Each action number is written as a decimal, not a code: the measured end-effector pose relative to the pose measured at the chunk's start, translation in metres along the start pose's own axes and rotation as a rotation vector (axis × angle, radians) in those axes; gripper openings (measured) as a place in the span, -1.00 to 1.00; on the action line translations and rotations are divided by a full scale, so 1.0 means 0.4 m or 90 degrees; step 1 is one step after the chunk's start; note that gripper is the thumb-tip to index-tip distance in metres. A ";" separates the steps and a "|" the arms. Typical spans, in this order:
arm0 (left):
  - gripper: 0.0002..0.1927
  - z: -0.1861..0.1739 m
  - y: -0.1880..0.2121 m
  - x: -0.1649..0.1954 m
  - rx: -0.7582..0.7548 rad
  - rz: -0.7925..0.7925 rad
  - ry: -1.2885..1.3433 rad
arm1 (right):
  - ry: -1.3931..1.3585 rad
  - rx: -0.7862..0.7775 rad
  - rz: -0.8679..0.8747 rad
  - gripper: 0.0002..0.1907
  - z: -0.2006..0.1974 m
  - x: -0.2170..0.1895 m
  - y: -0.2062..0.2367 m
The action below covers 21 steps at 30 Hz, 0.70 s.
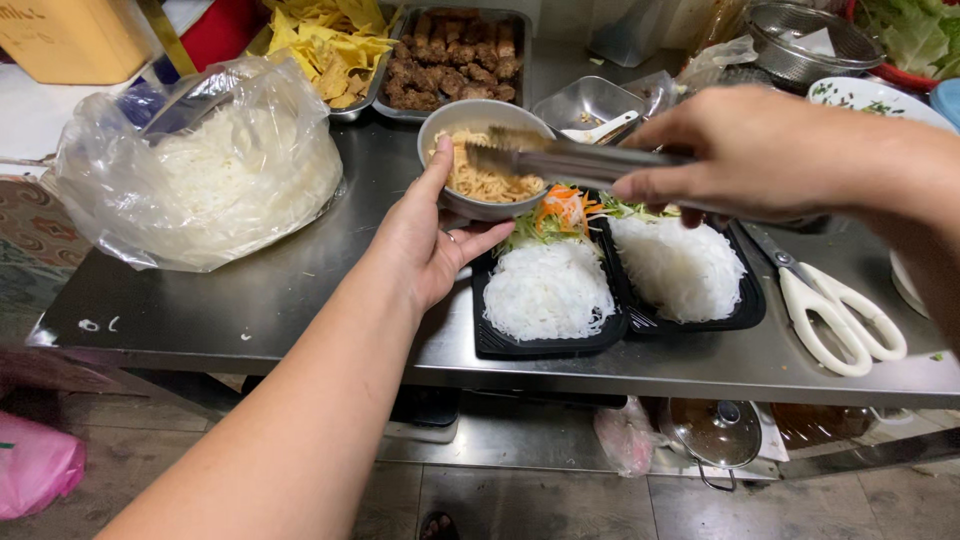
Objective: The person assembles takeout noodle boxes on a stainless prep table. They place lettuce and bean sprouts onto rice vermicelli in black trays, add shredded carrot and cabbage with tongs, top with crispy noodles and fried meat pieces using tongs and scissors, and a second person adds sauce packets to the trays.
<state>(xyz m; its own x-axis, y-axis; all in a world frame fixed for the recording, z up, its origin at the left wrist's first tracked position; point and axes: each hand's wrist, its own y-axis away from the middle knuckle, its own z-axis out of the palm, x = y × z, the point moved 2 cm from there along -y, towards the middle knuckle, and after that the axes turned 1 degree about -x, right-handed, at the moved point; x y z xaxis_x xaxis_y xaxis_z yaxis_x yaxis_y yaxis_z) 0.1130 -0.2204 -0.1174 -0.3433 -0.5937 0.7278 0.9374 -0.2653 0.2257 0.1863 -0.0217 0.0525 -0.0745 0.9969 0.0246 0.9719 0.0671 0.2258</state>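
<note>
Head view, centre of frame: metal bowl (482,160) of shredded tan strips, tilted, touching the left black tray (545,300) of white noodles and vegetables; second black tray (690,275) just right. Upper left: plastic bag (195,170) of noodles. Left hand (425,235) cupped around the bowl's rim; right hand (750,150) closed on metal tongs (570,160) reaching into the bowl.

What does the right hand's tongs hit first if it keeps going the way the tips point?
Probably the shredded filling in the metal bowl: the right hand aims the tongs leftward over it. Depth unclear.
</note>
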 end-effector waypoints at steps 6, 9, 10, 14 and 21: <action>-0.29 -0.005 0.008 0.012 0.028 0.005 -0.008 | -0.145 0.049 -0.002 -0.65 -0.024 0.080 -0.014; -0.28 -0.003 0.007 0.014 0.032 0.013 -0.019 | -0.143 0.041 0.011 -0.65 0.005 0.136 -0.052; -0.27 -0.005 0.007 0.015 0.046 0.017 0.011 | -0.122 0.014 0.029 -0.64 0.023 0.147 -0.063; -0.26 -0.030 0.026 0.029 0.135 0.057 0.119 | -0.598 -0.006 0.005 -0.52 0.084 0.120 -0.090; -0.17 -0.090 0.074 0.174 0.051 0.289 0.110 | -0.552 -0.126 -0.091 -0.45 0.186 -0.170 -0.258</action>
<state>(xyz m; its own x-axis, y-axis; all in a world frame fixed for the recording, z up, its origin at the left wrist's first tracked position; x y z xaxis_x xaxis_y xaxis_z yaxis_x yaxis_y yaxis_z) 0.1147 -0.2970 -0.0834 0.1031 -0.7549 0.6477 0.9938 0.1052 -0.0356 0.1078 -0.0935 -0.0450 0.0807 0.6659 -0.7417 0.9043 0.2641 0.3354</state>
